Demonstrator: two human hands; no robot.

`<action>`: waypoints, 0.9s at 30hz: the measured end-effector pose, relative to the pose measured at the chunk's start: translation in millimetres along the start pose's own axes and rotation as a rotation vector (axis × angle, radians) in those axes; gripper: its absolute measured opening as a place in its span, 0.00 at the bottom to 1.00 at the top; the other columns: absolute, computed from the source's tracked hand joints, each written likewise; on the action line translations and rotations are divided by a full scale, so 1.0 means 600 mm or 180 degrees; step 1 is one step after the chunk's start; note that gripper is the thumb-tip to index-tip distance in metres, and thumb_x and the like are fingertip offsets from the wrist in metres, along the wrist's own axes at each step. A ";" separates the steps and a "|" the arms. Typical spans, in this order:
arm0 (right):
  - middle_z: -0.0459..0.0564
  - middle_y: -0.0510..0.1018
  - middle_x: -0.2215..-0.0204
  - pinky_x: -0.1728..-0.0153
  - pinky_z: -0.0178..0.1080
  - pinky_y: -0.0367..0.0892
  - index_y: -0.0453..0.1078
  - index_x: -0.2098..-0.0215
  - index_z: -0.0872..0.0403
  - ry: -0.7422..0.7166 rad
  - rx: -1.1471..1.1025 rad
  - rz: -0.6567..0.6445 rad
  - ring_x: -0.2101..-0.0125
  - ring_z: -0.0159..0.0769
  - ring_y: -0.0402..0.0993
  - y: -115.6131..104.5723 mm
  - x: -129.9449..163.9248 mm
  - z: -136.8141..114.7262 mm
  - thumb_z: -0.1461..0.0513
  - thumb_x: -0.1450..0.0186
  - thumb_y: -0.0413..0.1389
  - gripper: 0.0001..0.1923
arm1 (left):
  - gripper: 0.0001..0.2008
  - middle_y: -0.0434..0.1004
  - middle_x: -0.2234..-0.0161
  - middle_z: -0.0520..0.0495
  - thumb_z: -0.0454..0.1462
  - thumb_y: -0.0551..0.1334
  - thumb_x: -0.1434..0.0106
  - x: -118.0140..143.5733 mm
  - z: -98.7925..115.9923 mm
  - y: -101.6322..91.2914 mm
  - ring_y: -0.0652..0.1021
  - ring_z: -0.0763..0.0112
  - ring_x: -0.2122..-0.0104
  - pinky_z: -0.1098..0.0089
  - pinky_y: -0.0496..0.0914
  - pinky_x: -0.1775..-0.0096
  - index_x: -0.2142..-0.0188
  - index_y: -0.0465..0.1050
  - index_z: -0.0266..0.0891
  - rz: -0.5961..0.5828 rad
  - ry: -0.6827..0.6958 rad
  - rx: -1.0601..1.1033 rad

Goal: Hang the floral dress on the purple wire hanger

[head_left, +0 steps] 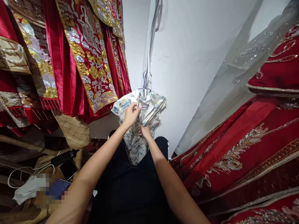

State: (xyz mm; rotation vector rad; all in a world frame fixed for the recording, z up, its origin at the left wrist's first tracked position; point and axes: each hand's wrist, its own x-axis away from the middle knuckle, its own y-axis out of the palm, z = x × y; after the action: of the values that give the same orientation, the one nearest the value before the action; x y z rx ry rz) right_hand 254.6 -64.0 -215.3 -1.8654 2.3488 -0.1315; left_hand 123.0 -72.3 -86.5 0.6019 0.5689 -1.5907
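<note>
A white short-sleeved dress (134,146) with a blue floral print hangs in front of me on a purple hanger (144,81). Its neckline is open at the front. My left hand (132,113) pinches the cloth at the edge of the front opening, near the collar. Lower down on the other edge, my right hand (145,132) has its fingers closed on the dress's front. The fingertips of the right hand are partly hidden in the folds. The dress's lower part hangs down between my knees.
Red embroidered gowns (93,62) hang at the left, and more red gowns (233,155) at the right beside a sheer sparkling veil (221,81). A wooden chair (80,158) at lower left carries a phone (68,169), a black power bank (63,157) and a white cable (14,174). Behind is a white wall (187,46).
</note>
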 end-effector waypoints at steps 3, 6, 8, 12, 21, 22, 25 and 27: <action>0.50 0.72 0.86 0.86 0.33 0.54 0.66 0.80 0.55 0.0325 -0.0096 -0.0184 0.87 0.30 0.62 -0.016 0.016 0.018 0.54 0.35 0.53 0.19 | 0.11 0.71 0.70 0.51 0.44 0.60 0.33 0.043 -0.023 0.004 0.73 0.71 0.70 0.71 0.68 0.65 0.56 0.70 0.41 0.0102 0.0004 0.0056; 0.50 0.73 0.84 0.86 0.33 0.54 0.67 0.80 0.54 0.0403 -0.0273 -0.0300 0.86 0.29 0.62 -0.031 0.052 0.038 0.52 0.34 0.53 0.20 | 0.10 0.75 0.65 0.47 0.39 0.58 0.33 0.133 -0.079 0.017 0.76 0.68 0.65 0.67 0.71 0.59 0.54 0.70 0.40 0.0475 -0.0433 -0.0154; 0.51 0.74 0.83 0.85 0.34 0.56 0.68 0.80 0.53 0.0390 -0.0398 -0.0446 0.85 0.31 0.64 -0.040 0.073 0.044 0.50 0.35 0.54 0.21 | 0.09 0.75 0.64 0.46 0.34 0.57 0.37 0.198 -0.114 0.033 0.77 0.67 0.63 0.65 0.72 0.58 0.56 0.70 0.40 0.0707 -0.0705 -0.0322; 0.49 0.73 0.82 0.84 0.37 0.58 0.68 0.80 0.50 0.0309 -0.0620 -0.0712 0.83 0.34 0.64 -0.050 0.090 0.036 0.46 0.39 0.59 0.21 | 0.15 0.77 0.58 0.45 0.32 0.63 0.43 0.265 -0.135 0.061 0.78 0.62 0.58 0.61 0.72 0.54 0.55 0.71 0.43 0.0469 -0.0695 -0.0501; 0.50 0.73 0.79 0.84 0.38 0.54 0.71 0.77 0.52 0.0198 -0.0997 -0.0890 0.83 0.32 0.60 -0.071 0.122 0.003 0.48 0.43 0.64 0.17 | 0.04 0.76 0.64 0.46 0.33 0.56 0.35 0.270 -0.124 0.076 0.78 0.61 0.64 0.63 0.70 0.61 0.62 0.67 0.44 0.0144 -0.0638 -0.0972; 0.50 0.72 0.80 0.84 0.38 0.54 0.72 0.78 0.53 0.0170 -0.1007 -0.0855 0.83 0.31 0.60 -0.075 0.127 -0.002 0.50 0.43 0.64 0.16 | 0.06 0.76 0.64 0.46 0.34 0.56 0.34 0.273 -0.124 0.080 0.78 0.61 0.64 0.63 0.70 0.60 0.59 0.66 0.44 0.0152 -0.0651 -0.0915; 0.47 0.70 0.83 0.86 0.36 0.51 0.72 0.77 0.53 -0.0017 -0.1021 -0.0660 0.85 0.29 0.58 -0.084 0.122 -0.037 0.53 0.44 0.64 0.13 | 0.13 0.74 0.65 0.48 0.36 0.56 0.33 0.279 -0.123 0.088 0.77 0.62 0.65 0.63 0.69 0.60 0.49 0.62 0.46 0.0137 -0.0633 -0.0802; 0.43 0.67 0.86 0.87 0.34 0.49 0.72 0.77 0.54 -0.0183 -0.1061 -0.0475 0.86 0.28 0.57 -0.087 0.098 -0.082 0.54 0.44 0.63 0.12 | 0.15 0.71 0.67 0.49 0.37 0.56 0.32 0.280 -0.123 0.091 0.75 0.62 0.67 0.64 0.67 0.61 0.47 0.61 0.46 0.0079 -0.0599 -0.0836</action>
State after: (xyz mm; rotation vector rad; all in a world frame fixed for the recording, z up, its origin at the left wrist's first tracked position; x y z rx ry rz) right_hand 283.5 -133.8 -161.7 -2.1569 2.3045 0.3140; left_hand 167.2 -151.7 -254.8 0.2585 0.6134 -1.4991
